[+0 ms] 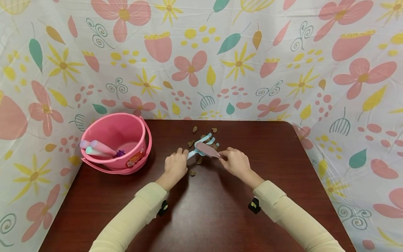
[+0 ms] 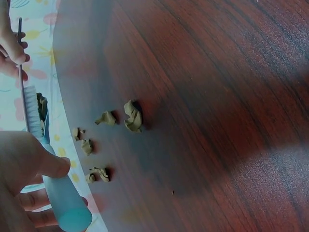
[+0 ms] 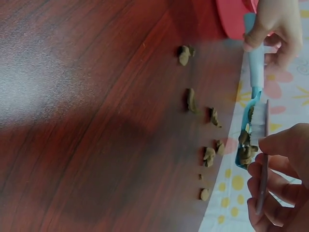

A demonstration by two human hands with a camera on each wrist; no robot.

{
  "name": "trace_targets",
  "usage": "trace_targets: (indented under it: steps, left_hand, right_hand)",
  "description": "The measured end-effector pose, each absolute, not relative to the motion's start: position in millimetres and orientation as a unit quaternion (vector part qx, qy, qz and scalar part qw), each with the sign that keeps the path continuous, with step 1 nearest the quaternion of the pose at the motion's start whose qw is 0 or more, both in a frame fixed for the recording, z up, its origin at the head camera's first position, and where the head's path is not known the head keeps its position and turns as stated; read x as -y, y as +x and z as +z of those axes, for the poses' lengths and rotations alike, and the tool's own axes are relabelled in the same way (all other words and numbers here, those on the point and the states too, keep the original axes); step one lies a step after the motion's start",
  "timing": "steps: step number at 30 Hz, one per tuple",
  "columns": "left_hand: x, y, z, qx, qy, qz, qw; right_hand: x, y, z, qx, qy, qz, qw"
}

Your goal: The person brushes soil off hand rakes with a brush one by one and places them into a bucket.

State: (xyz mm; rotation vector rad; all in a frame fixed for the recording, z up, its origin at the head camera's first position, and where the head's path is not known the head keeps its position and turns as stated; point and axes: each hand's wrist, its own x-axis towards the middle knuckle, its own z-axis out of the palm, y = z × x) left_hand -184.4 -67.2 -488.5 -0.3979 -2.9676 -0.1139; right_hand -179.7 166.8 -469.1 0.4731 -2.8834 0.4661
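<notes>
My left hand [image 1: 176, 164] grips the pale blue handle of a toy garden fork [image 1: 191, 154], whose curved prongs point away to the right. My right hand [image 1: 237, 162] pinches the thin handle of a flat mauve brush [image 1: 206, 149]. The brush lies over the fork's head in the head view and partly covers it. Its white bristles [image 3: 259, 121] face the fork, seen in the right wrist view. Several brown crumpled lumps [image 3: 245, 153] sit at the fork's head against the bristles. More brown lumps [image 2: 133, 117] are scattered on the table around it.
On the left of the dark wooden table [image 1: 201, 217] stands a pink bucket [image 1: 110, 127]. Pastel-handled tools [image 1: 104, 148] lean inside it, beside a small purple piece. A flower-printed curtain [image 1: 189, 70] borders the table at the back and sides.
</notes>
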Motion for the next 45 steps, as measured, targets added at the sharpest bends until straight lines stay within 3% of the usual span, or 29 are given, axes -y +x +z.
trace_targets:
  steps: [16,23,28,45]
  left_hand:
    - [67,-184,-487,0.989,-0.124,-0.043,0.062]
    - [66,-183,-490,0.988,-0.125,-0.045,0.078]
    - [64,-182,-489,0.989,-0.126,-0.045,0.061]
    - [64,-182,-489,0.986,-0.137,-0.041,0.084]
  right_hand:
    - [-176,-170,-469,0.969,0.166,0.152,0.105]
    - [-175,-175,-470,0.96,0.173,0.162,0.147]
    - [-171,-179,-467,0.96,0.151,0.165,0.17]
    - [-161,-183,-466,0.965,0.158,0.154,0.142]
